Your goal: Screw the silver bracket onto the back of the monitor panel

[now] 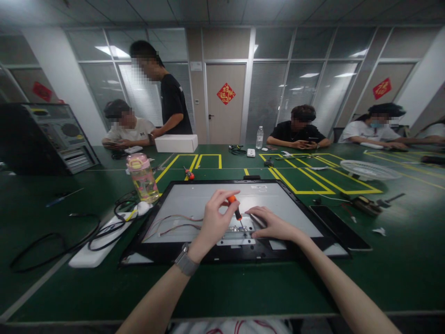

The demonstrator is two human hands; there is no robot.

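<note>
My left hand (219,215), with a watch (187,260) on its wrist, pinches the orange and black handle of a screwdriver (238,213). The screwdriver stands tilted, its shaft reaching down to a metal bracket (236,241) on the back of a flat display panel (187,195). On the bracket's right side rests my right hand (273,224), thumb and fingers apart, with its fingertips close to the screwdriver tip. Thin wires (177,227) run from the bracket area to the left across the panel. The exact spot under the tip is too small to make out.
Left of the panel are a white power strip (86,253), black cables (52,236) and a pink bottle (142,178). A dark flat strip (339,227) lies to the right. Another screwdriver (189,174) lies behind. Several people are across the green table (215,297).
</note>
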